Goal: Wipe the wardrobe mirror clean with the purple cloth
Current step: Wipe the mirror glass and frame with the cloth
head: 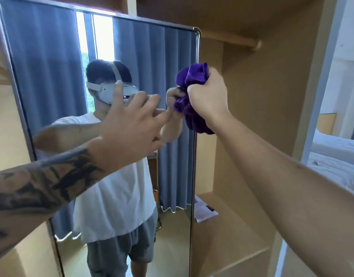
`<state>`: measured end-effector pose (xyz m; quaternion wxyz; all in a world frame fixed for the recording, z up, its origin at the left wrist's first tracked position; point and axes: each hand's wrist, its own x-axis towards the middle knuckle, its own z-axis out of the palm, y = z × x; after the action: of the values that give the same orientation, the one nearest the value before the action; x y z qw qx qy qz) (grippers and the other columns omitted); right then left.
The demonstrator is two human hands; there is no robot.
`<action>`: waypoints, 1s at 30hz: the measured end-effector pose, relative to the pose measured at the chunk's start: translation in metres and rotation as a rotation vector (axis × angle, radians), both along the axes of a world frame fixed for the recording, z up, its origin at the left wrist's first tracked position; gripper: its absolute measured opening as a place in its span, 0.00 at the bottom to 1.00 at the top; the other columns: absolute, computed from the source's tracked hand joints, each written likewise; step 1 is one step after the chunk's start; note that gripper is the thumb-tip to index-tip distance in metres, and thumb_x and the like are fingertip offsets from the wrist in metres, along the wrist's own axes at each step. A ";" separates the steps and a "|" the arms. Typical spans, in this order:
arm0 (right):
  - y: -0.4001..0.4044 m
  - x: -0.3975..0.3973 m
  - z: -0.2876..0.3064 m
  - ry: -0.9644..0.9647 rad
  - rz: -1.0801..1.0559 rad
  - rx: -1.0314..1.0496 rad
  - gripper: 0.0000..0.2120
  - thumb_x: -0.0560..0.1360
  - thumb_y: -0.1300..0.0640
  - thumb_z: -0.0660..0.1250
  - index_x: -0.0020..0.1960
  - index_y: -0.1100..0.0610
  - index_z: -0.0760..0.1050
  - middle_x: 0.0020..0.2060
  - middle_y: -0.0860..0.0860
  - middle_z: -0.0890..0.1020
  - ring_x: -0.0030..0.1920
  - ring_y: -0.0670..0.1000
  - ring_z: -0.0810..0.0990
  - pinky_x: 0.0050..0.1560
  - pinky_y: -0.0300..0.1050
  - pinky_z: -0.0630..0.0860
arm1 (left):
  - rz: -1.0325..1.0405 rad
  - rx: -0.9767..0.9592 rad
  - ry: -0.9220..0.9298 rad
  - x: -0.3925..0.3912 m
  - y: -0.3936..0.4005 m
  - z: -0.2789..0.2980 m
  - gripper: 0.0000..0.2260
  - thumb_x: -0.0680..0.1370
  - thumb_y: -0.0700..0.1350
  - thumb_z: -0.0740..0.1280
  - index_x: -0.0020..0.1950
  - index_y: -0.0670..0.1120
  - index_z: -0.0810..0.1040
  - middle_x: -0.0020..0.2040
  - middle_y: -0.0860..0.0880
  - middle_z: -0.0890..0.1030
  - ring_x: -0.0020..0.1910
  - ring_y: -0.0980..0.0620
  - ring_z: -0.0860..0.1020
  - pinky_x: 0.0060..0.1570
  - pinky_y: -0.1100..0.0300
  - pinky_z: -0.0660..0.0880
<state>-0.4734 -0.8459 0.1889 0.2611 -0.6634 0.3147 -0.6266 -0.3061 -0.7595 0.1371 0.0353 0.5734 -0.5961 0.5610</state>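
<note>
The tall wardrobe mirror [52,66] with a thin metal frame fills the left half of the view and reflects a person and blue curtains. My right hand [209,94] grips the bunched purple cloth [194,76] at the mirror's right edge, at head height. Part of the cloth hangs below my fist. My left hand [130,124] reaches out in front of the glass with its fingers spread and straight, holding nothing. I cannot tell whether its fingertips touch the glass.
To the right of the mirror the open wooden wardrobe [272,96] shows a hanging rail [242,44] and a low shelf with a paper sheet [205,211]. A bed with white sheets [336,156] lies at the far right.
</note>
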 end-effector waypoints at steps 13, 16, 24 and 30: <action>-0.004 0.000 -0.122 0.030 0.024 0.110 0.13 0.71 0.63 0.62 0.49 0.46 0.77 0.44 0.47 0.84 0.45 0.51 0.84 0.47 0.54 0.83 | 0.083 -0.105 0.073 0.004 -0.020 0.039 0.43 0.72 0.79 0.54 0.83 0.63 0.51 0.85 0.44 0.49 0.81 0.36 0.53 0.69 0.21 0.53; -0.001 -0.007 -0.107 0.048 0.062 0.128 0.14 0.72 0.67 0.62 0.49 0.50 0.78 0.40 0.48 0.85 0.39 0.50 0.84 0.36 0.44 0.82 | 0.109 -0.094 0.058 0.005 -0.021 0.036 0.42 0.73 0.80 0.45 0.83 0.63 0.42 0.85 0.44 0.43 0.82 0.36 0.48 0.70 0.21 0.51; -0.017 0.003 0.038 -0.024 0.040 -0.011 0.17 0.68 0.66 0.60 0.51 0.51 0.80 0.43 0.48 0.85 0.43 0.51 0.84 0.50 0.54 0.84 | 0.080 -0.049 0.110 0.004 -0.019 0.035 0.41 0.75 0.78 0.48 0.82 0.64 0.35 0.85 0.46 0.37 0.83 0.37 0.42 0.72 0.23 0.44; -0.016 0.009 0.014 -0.015 -0.009 -0.095 0.15 0.73 0.64 0.62 0.55 0.49 0.78 0.46 0.44 0.84 0.46 0.46 0.83 0.48 0.40 0.79 | 0.071 -0.081 0.083 0.006 -0.019 0.034 0.41 0.74 0.79 0.46 0.82 0.65 0.38 0.85 0.46 0.40 0.83 0.37 0.46 0.72 0.22 0.47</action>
<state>-0.4639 -0.8621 0.2026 0.2285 -0.6690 0.2857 -0.6470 -0.3005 -0.7787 0.1715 0.0632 0.6151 -0.5500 0.5614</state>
